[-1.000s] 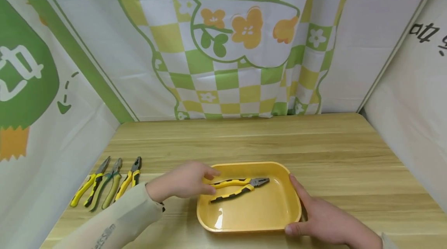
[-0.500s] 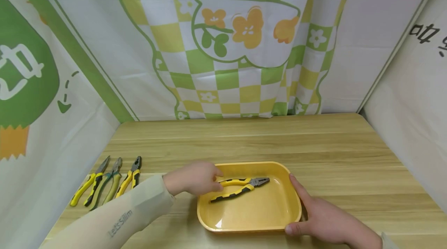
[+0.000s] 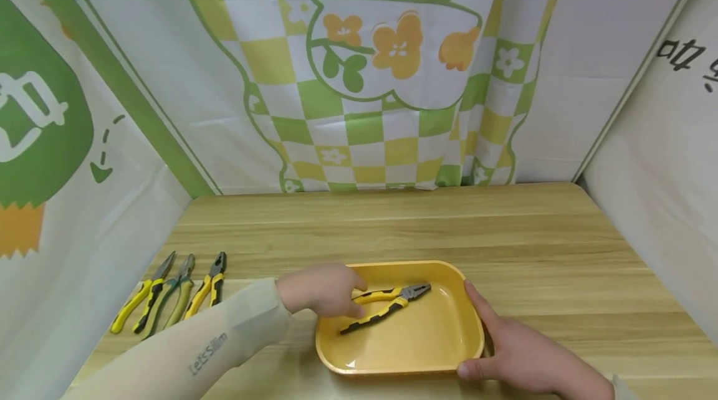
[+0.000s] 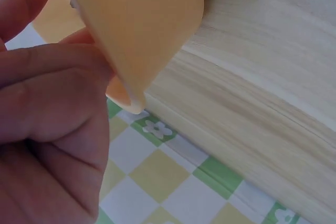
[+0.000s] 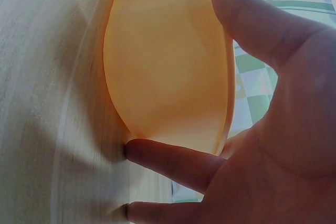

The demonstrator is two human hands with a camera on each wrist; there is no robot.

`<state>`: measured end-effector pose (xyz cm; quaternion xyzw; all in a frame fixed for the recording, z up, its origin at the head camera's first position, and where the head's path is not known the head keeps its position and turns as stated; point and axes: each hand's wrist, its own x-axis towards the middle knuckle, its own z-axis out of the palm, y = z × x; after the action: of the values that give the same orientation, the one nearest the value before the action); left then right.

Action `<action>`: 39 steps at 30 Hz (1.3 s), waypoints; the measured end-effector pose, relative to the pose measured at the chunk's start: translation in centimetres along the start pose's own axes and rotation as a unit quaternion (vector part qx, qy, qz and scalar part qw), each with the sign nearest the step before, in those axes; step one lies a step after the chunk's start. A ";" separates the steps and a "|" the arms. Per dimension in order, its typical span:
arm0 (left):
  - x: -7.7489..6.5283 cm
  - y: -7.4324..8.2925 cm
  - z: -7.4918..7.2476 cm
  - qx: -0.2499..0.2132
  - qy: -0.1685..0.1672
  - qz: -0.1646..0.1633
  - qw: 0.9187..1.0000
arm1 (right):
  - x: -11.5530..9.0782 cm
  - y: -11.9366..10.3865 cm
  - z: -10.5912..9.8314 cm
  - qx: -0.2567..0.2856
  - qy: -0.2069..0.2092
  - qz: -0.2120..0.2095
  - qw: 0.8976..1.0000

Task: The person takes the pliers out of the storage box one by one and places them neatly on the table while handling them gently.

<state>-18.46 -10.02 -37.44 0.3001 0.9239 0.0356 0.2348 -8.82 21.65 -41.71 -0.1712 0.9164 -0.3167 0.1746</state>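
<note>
A yellow plastic tub [image 3: 415, 350] stands near the front of the table. Inside lies a pair of combination pliers [image 3: 412, 292] with yellow and black handles, its jaws toward the right. Reaching over the tub's left rim, my left hand [image 3: 325, 291] pinches the upper handle and hides that handle's end. In the left wrist view the same hand is beside the tub wall [image 4: 142, 19], and the pliers are mostly out of sight. My right hand [image 3: 513, 347] grips the tub's right end, thumb [image 5: 252, 19] at the rim and fingers spread along the outside wall.
Long-nose pliers [image 3: 151, 288], diagonal cutters [image 3: 182, 281] and a second pair of combination pliers [image 3: 215, 275] lie side by side at the table's left. My left sleeve [image 3: 224, 338] passes close to their handles. A checked curtain [image 3: 364, 138] hangs behind the wooden table [image 3: 449, 219].
My left hand has moved right, farther over the tub, and has taken hold of the pliers' upper handle. The pliers have turned slightly. My right hand stays put on the tub.
</note>
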 end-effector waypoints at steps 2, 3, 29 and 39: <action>0.3 0.2 -0.1 0.007 -0.008 -0.013 1.000 | 0.0 0.0 0.0 -0.001 0.000 -0.001 1.000; 0.6 0.3 -0.1 0.008 -0.011 -0.023 1.000 | 0.0 0.0 0.0 -0.001 0.000 -0.001 1.000; 3.8 3.0 0.7 0.190 -0.032 -0.119 0.974 | 0.0 0.1 0.2 -0.012 0.013 -0.006 1.000; 4.0 3.2 0.6 0.204 -0.049 -0.129 0.969 | 0.0 0.1 0.1 -0.010 0.009 -0.009 1.000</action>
<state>-19.27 -5.18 -38.95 0.2211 0.9299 -0.1990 0.2162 -8.84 21.65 -41.81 -0.1784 0.9194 -0.3111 0.1616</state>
